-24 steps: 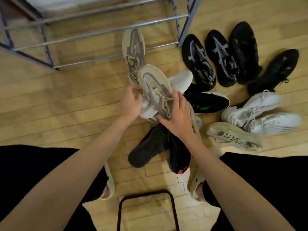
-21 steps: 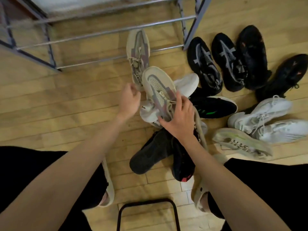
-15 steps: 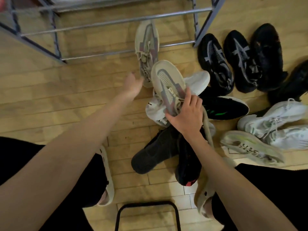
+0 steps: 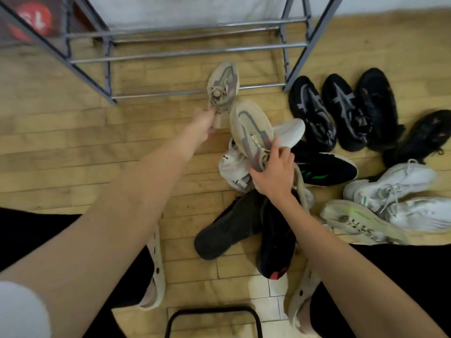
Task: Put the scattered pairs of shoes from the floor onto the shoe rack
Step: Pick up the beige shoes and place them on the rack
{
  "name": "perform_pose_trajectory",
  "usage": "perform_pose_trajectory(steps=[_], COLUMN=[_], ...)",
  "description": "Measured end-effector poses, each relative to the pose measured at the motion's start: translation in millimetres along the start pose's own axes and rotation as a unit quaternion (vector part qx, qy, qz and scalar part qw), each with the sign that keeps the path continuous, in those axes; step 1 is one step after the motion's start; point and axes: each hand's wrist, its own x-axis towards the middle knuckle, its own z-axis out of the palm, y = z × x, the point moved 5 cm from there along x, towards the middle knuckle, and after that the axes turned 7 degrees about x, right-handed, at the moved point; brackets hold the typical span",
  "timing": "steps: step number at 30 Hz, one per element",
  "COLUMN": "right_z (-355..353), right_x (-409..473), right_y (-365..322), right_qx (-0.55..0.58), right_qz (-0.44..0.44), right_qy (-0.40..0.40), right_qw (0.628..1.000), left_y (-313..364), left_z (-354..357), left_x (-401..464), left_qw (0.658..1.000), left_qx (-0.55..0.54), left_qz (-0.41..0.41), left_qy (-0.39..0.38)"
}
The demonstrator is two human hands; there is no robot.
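Nearest the person, the right hand (image 4: 273, 175) is closed around the heel and collar of a beige shoe (image 4: 251, 131), lifting it off the pile (image 4: 244, 215) of white and dark shoes beneath; its toe points up and away toward the rack, and its long axis runs from the hand toward the upper left. Just beyond, the left hand (image 4: 205, 124) has reached the heel end of the matching shoe (image 4: 223, 86) and seems to pinch its heel tab or lace end, though the fingers are turned away, so I cannot tell how firm the hold is. That second shoe lies toe away from the person, long axis nearly straight toward the rack (image 4: 195, 53), its front half crossing the lowest front bar. Both look like light knit trainers with soft uppers and stiffer soles. They should give under a squeeze, so the heel counter or the collar is probably the surest place to grip, as loose laces may snag on neighbours. Farther right, black shoes (image 4: 341, 111) sit side by side on the floor (image 4: 61, 142). The rack's bars hold no other shoe.
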Motion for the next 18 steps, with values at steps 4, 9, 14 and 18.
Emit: perform_pose_trajectory(steps=[4, 9, 14, 18], right_z=[-14.5, -42.8, -59.2, -68.6], right_x=[-0.7, -0.3, -13.2, -20.4], right_y=[-6.0, -27.1, -56.8, -75.6], right_qx=[0.185, 0.479, 0.645, 0.67], right_qz=[0.015, 0.086, 0.185, 0.158], right_qy=[-0.014, -0.061, -0.178, -0.211], right_qw=[0.982, 0.871, 0.72, 0.694], left_y=[4.7, -23.6, -15.7, 16.2], left_z=[-37.1, -98.8, -141.0, -164.6], left_x=[-33.7, -75.8, -121.1, -156.9], left_qw=[0.99, 0.972, 0.985, 0.997], left_qx=[-0.126, -0.214, -0.147, -0.03], left_qz=[-0.025, -0.094, -0.09, -0.071], left_qy=[-0.05, -0.005, 0.025, 0.02])
